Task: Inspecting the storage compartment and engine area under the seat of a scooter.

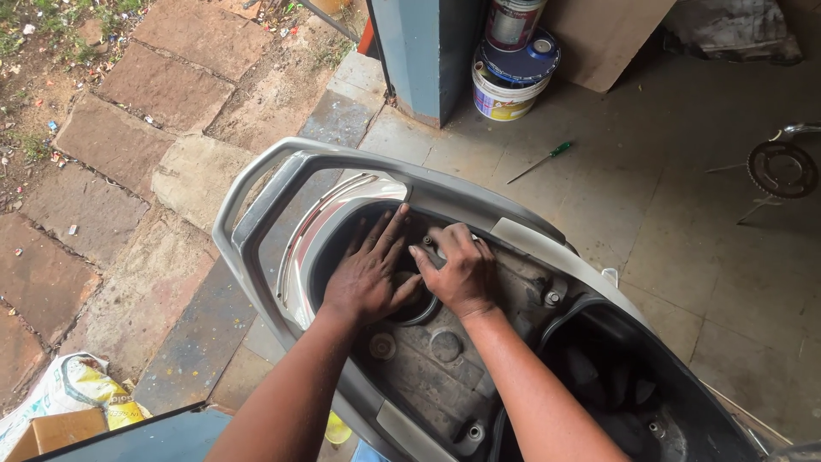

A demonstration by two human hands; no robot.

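Under the scooter's raised seat area, the left hand (pixel 366 272) lies flat with fingers spread on the dusty underseat tray (pixel 445 376), while the right hand (pixel 462 272) curls loosely, fingertips pressing a round dark opening (pixel 412 306) between both hands; its contents cannot be made out. At 10 o'clock the grey grab rail (pixel 265 192) hems the hands in. At 12 o'clock stand stacked paint buckets (pixel 511 73); a green screwdriver (pixel 540 161) lies at 1 o'clock, a sprocket (pixel 782 168) at 2. Open tiled floor (pixel 684 248) spreads rightward. The dark storage bin (pixel 616 376) is cut off below.
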